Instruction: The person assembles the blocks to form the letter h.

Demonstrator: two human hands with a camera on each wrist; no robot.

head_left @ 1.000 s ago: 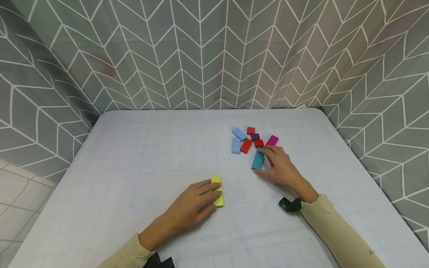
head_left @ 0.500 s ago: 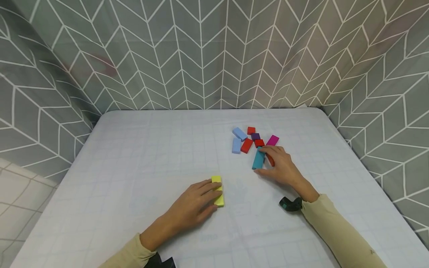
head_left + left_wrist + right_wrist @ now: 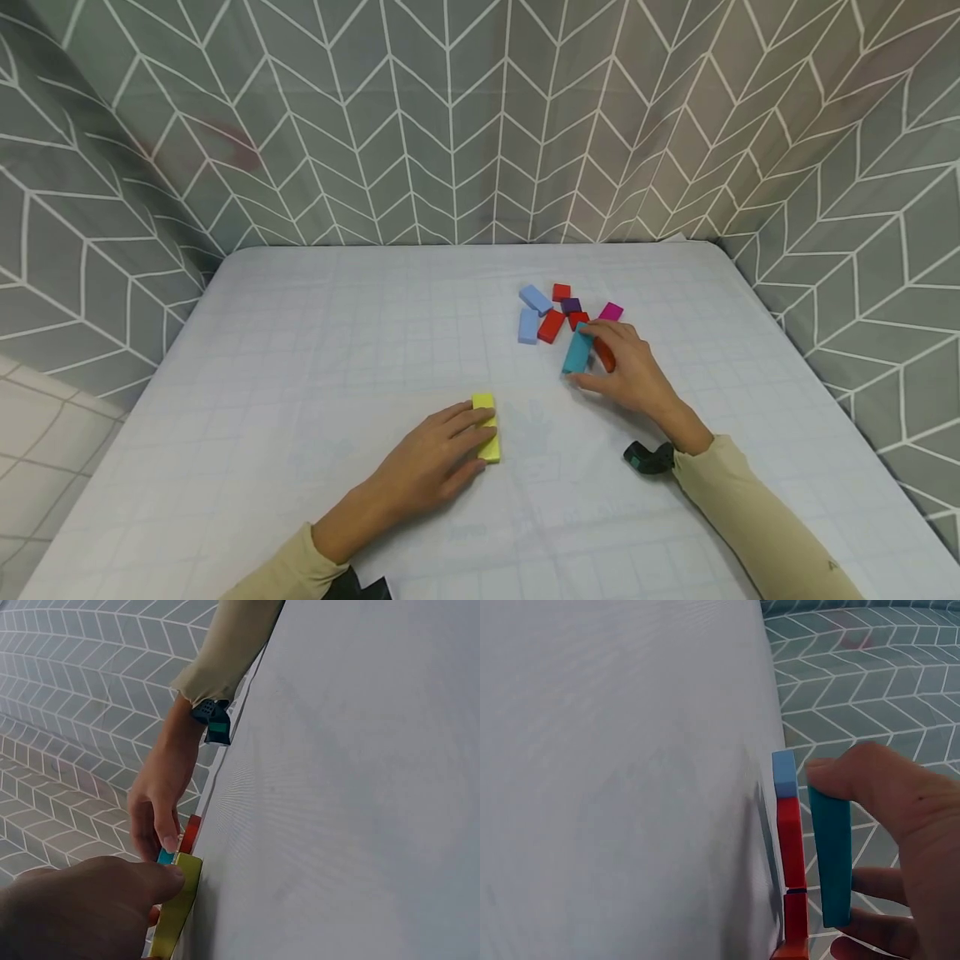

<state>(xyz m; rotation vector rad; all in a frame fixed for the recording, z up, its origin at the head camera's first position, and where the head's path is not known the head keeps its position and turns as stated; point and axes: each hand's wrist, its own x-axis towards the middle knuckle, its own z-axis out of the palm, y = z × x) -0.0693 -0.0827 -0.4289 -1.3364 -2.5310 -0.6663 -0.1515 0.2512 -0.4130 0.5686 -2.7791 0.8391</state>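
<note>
My left hand (image 3: pixel 431 460) holds a yellow block (image 3: pixel 490 452) on the table, its thumb at the near end and fingers across the top. In the left wrist view the thumb presses the side of that block (image 3: pixel 174 919). My right hand (image 3: pixel 628 367) pinches a teal block (image 3: pixel 576 353) lengthwise between thumb and fingertips. The right wrist view shows the teal block (image 3: pixel 831 859) raised off the table. An orange-red block (image 3: pixel 604 355) lies beneath the right hand, partly hidden by it.
Beyond the right hand lies a cluster: two light blue blocks (image 3: pixel 528 326), several red blocks (image 3: pixel 551 327), a purple one (image 3: pixel 571 306) and a magenta one (image 3: pixel 611 312). A white cloth covers the table (image 3: pixel 337 333). Patterned grey curtains (image 3: pixel 480 125) hang behind and at the sides.
My right hand has lifted the teal block slightly, and it shifts a little up in the head view. The left hand and yellow block stay put.
</note>
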